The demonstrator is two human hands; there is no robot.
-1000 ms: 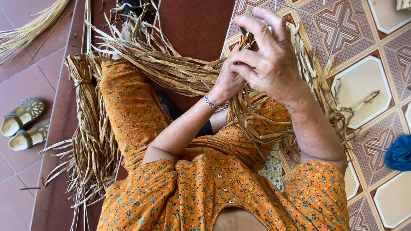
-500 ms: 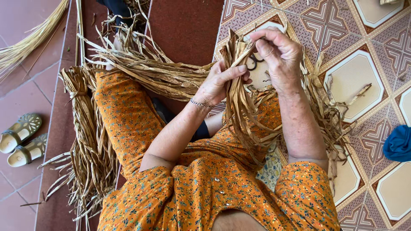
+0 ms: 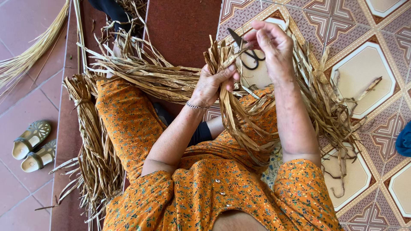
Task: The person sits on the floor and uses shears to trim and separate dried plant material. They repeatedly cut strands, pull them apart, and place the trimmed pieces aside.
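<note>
The left hand (image 3: 212,83) is closed in a fist around a bunch of dry strips (image 3: 239,115), its grip pressed tight just below the bunch's upper ends, which stick up above the fingers. A thin bracelet (image 3: 195,105) sits on that wrist. The right hand (image 3: 274,47) is raised just beside and above the left, fingers curled together and pinching the tips of a few strips at the top of the bunch. The strips hang from the left fist in a loop over the lap and spread out to the right across the floor.

Black scissors (image 3: 247,53) lie on the patterned tiles (image 3: 368,81) behind the hands, partly hidden by the right fingers; whether the hand touches them cannot be told.

The person sits on the floor in an orange flowered dress (image 3: 214,192). More strips (image 3: 141,72) lie across the left knee, and a tied bundle (image 3: 92,141) lies along the outside of the left leg on a dark red mat (image 3: 184,30). A pair of sandals (image 3: 32,145) sits on the plain red tiles at the far left, well apart. Pale straw (image 3: 30,51) fans out at the upper left. A blue cloth (image 3: 404,139) shows at the right edge
</note>
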